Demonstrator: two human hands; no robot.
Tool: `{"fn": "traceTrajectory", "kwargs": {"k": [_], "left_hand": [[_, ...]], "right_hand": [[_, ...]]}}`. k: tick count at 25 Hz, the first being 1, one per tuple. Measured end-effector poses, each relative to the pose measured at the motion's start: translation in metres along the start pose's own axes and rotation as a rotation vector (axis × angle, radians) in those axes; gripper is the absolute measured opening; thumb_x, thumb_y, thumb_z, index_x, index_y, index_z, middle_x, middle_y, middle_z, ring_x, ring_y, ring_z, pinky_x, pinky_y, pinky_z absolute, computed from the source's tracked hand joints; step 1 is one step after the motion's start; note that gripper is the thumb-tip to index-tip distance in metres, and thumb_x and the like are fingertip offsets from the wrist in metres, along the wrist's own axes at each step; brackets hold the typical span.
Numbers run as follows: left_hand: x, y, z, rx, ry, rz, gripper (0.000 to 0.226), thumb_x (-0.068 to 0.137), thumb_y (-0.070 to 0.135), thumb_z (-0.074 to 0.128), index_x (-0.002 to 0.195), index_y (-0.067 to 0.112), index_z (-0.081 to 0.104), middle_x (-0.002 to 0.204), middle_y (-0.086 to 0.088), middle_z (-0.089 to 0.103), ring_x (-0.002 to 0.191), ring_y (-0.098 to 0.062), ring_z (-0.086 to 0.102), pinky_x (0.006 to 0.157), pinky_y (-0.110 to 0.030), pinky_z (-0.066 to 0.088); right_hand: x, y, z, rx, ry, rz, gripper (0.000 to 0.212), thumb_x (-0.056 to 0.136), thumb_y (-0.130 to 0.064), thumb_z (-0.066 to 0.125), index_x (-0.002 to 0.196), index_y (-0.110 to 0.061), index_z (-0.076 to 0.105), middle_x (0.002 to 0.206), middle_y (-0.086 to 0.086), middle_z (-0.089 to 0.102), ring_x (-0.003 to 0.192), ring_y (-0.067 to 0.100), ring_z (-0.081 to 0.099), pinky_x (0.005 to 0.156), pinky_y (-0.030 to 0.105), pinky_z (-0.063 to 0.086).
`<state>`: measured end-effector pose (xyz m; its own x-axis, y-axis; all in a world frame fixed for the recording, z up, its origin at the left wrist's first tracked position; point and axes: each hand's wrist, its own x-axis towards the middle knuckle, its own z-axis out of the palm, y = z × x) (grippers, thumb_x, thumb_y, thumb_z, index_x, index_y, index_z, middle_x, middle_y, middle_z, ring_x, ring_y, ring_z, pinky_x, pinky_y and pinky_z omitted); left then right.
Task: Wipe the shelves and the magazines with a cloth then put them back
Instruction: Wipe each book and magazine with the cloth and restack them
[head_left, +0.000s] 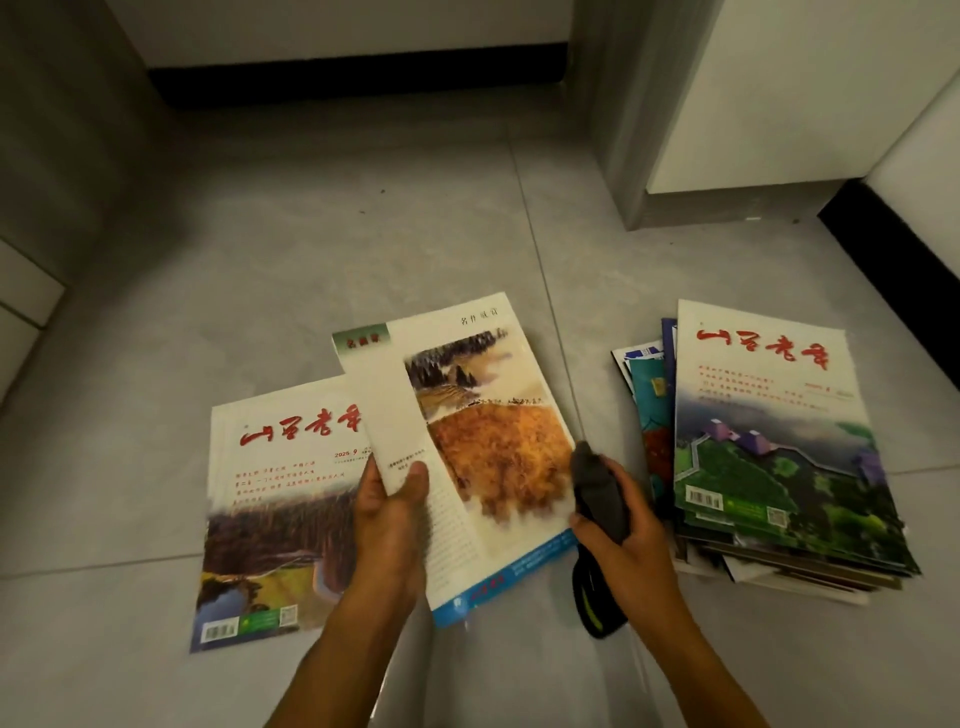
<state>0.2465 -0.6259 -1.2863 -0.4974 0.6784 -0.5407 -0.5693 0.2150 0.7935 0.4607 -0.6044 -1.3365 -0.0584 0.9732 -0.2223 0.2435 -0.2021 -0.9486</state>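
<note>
Cloth (602, 499) w/in R fingers (631, 488).

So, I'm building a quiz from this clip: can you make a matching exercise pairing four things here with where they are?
Things:
1. Dark grey cloth with yellow-green trim
2. Magazine showing an orange landscape painting
3. Magazine with red title and forest-river cover
4. Untidy stack of magazines

Places:
A. Flat on the grey tile floor, left, alone
B. Gripped in the right hand
C. On the floor, right
D. Held by the left hand, thumb on its cover

Pairs: 1-B, 2-D, 3-A, 4-C
</note>
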Motion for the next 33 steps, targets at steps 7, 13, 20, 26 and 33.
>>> {"fn": "traceTrajectory", "kwargs": {"k": [7, 13, 20, 26, 33], "left_hand": [[-0.014, -0.005, 0.019, -0.041, 0.050, 0.107, 0.027, 0.095, 0.004, 0.051, 0.109, 0.027, 0.059, 0.100, -0.003, 0.066, 0.087, -0.020, 0.062, 0.081, -0.039, 0.052], [-0.023, 0.010, 0.028, -0.123, 0.144, 0.054, 0.024, 0.098, 0.006, 0.046, 0.099, 0.027, 0.058, 0.092, -0.001, 0.063, 0.082, -0.019, 0.058, 0.080, -0.036, 0.049], [-0.041, 0.007, 0.041, 0.195, -0.258, -0.117, 0.021, 0.095, 0.017, 0.053, 0.116, 0.018, 0.058, 0.100, -0.008, 0.073, 0.090, -0.029, 0.070, 0.074, -0.041, 0.057], [-0.037, 0.007, 0.039, 0.321, -0.291, -0.156, 0.021, 0.098, 0.022, 0.049, 0.115, 0.019, 0.061, 0.094, -0.009, 0.074, 0.084, -0.032, 0.072, 0.075, -0.039, 0.057], [-0.028, 0.006, 0.026, 0.370, -0.192, -0.166, 0.017, 0.097, 0.012, 0.050, 0.106, 0.014, 0.064, 0.094, -0.011, 0.073, 0.077, -0.027, 0.070, 0.066, -0.033, 0.057]], "right_hand": [[-0.037, -0.070, 0.049, 0.876, 0.329, 0.402, 0.034, 0.084, -0.019, 0.068, 0.117, -0.026, 0.063, 0.100, -0.004, 0.073, 0.088, 0.015, 0.070, 0.072, 0.033, 0.053], [-0.071, -0.093, 0.063, 0.599, 0.066, 0.401, 0.029, 0.081, -0.011, 0.073, 0.108, -0.021, 0.067, 0.088, -0.009, 0.075, 0.082, 0.006, 0.070, 0.065, 0.016, 0.053], [-0.037, -0.116, -0.011, 0.515, 0.365, 0.174, 0.027, 0.081, -0.004, 0.071, 0.100, -0.022, 0.069, 0.085, -0.007, 0.074, 0.083, 0.018, 0.069, 0.061, 0.026, 0.054], [-0.022, -0.142, -0.121, -0.559, 0.663, -0.593, 0.024, 0.088, -0.006, 0.066, 0.110, 0.002, 0.064, 0.096, 0.018, 0.067, 0.083, 0.028, 0.063, 0.068, 0.025, 0.050], [-0.003, -0.050, -0.177, -1.297, 0.142, -0.045, 0.064, 0.065, 0.005, 0.077, 0.121, -0.024, 0.065, 0.112, 0.014, 0.064, 0.087, 0.040, 0.062, 0.065, 0.044, 0.055]]}}
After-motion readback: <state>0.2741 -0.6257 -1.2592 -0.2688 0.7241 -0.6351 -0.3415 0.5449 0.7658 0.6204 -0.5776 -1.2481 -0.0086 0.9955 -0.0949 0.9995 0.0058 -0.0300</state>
